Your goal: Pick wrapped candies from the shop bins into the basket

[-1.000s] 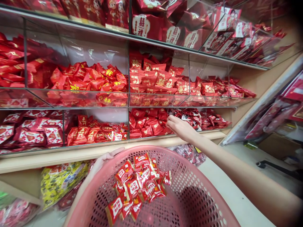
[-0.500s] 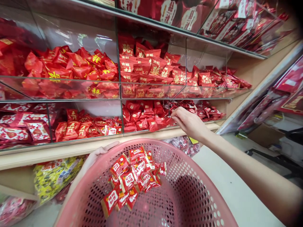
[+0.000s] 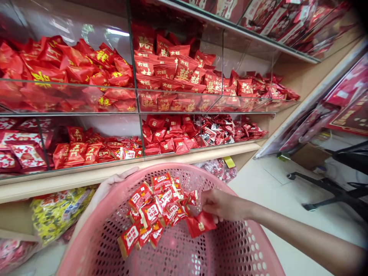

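In the head view, a pink perforated plastic basket (image 3: 247,249) fills the lower middle. My left hand (image 3: 116,180) grips its far left rim from outside; the rim hides part of the palm. Inside the basket lies a pile of small red-and-gold candy packets (image 3: 155,211) with white labels. My right hand (image 3: 217,206) is over the basket, closed on a plain red candy packet (image 3: 200,224) with a small gold print. That packet is beside the right edge of the pile; whether it touches the basket floor I cannot tell.
Ahead, clear-fronted shelf bins hold red packets (image 3: 172,130) and larger red bags (image 3: 175,73). A wooden ledge (image 3: 86,177) runs just beyond the basket. Below it are a yellow bag (image 3: 61,214) and a clear bag of packets (image 3: 215,168). A black wheeled chair base (image 3: 330,191) stands right.
My right hand has come from the lower shelf bin back and down into the basket, bringing a red candy packet. My left hand keeps its place on the basket rim.
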Demonstrator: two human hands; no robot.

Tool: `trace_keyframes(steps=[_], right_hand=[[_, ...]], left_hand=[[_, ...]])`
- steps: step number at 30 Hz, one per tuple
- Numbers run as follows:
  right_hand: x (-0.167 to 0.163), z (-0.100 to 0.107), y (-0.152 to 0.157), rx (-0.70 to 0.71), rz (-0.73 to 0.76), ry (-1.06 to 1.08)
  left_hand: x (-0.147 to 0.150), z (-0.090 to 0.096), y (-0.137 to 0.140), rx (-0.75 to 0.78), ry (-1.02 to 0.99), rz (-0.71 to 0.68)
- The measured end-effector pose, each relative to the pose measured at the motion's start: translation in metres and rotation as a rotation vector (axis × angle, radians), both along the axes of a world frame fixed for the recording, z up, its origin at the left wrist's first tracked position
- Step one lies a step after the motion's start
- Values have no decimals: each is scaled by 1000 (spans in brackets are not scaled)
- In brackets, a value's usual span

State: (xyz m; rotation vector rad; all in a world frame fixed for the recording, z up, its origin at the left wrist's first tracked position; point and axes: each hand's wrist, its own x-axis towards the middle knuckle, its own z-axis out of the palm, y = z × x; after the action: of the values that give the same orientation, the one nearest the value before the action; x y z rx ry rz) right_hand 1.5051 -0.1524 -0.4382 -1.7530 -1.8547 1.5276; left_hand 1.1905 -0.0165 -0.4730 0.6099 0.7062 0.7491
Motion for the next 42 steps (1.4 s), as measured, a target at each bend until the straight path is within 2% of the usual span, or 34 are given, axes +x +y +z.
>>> trace_keyframes(steps=[4,7,9,12,17,21,25,27,30,33,35,38,42], right_hand=[[-3,-14,11,-183,38,-96],[-6,-21,19,-226,42,-245],[-7,-24,23,-110,104,-409],[-8,-26,25,150,209,-624],[-11,-17,30,320,182,-740],[-10,20,46,531,70,-742],[-9,54,69,822,-161,-566],[-12,58,78,966,-209,-513],[-21,52,88,1155,-92,-645],[-29,42,94,1237,60,-854],[-30,37,97,1262,100,-919],[-26,35,101,1287,107,-911],[-17,37,106,1324,49,-779]], left_hand=[[2,-1,-1,-12,-2,13],[1,-2,-1,-6,39,54],[1,-2,-1,-12,44,62],[0,-2,-1,-31,21,55],[2,2,-1,-61,-5,30],[3,6,-2,-42,-8,33],[2,8,-4,-32,1,24],[1,7,-4,-27,8,30],[-1,3,-3,-21,-29,1],[-3,-4,-2,-7,-102,-33],[-4,-7,-1,-6,-117,-35],[-3,-6,0,-19,-104,-14],[-1,1,-3,-32,-63,13]])
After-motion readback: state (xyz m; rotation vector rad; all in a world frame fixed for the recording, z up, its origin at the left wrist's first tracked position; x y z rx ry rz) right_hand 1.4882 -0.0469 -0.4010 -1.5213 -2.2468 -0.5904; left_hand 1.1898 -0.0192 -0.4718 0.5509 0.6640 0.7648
